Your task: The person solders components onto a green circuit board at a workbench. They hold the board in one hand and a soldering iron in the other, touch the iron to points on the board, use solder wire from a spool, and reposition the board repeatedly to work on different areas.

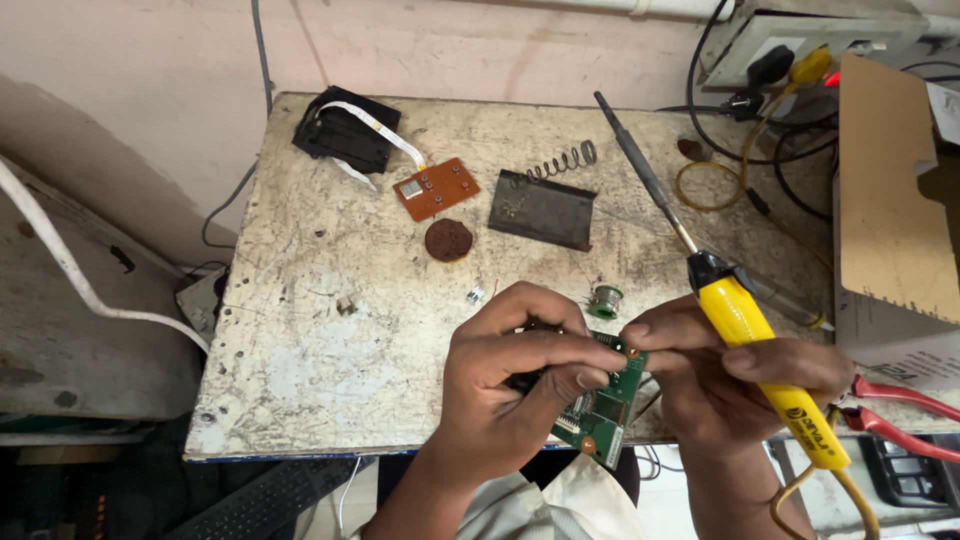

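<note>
Worker at scarred workbench [300, 330], mid-repair. Left hand [510, 375] clamps green circuit board [600, 405] at bench's near edge, fingers curled tight over it. Right hand [735, 385] pinches board's top corner with fingertips while yellow-handled soldering iron [745, 325] sits gripped against palm, tip pointing away toward wall. Step apparently positioning board before soldering; next move likely calls for turning iron tip down. Solder spool [604, 300] just behind; orange board [436, 187] well apart.

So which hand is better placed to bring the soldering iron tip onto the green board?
Right, probably. The right hand already holds the yellow soldering iron, tip pointing away, while pinching the green circuit board. The left hand is wrapped around the board, steadying it.
</note>
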